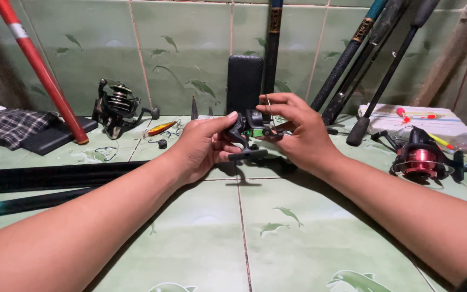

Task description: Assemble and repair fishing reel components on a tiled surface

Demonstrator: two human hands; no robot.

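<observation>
Both hands hold a small black fishing reel with green trim (251, 131) above the green tiled floor. My left hand (201, 147) grips the reel's body from the left, thumb on top. My right hand (297, 130) holds its right side, with the fingers curled over the top and pinching near a thin line that rises from the reel. The reel's foot sticks out below, between the two hands.
A black spinning reel (115, 108) stands back left, next to an orange lure (161, 128) and a red rod (39, 67). A red-spooled reel (421, 160) lies right, by a white box with floats (422, 120). Dark rods (352, 59) lean on the wall; more rods (44, 176) lie at left.
</observation>
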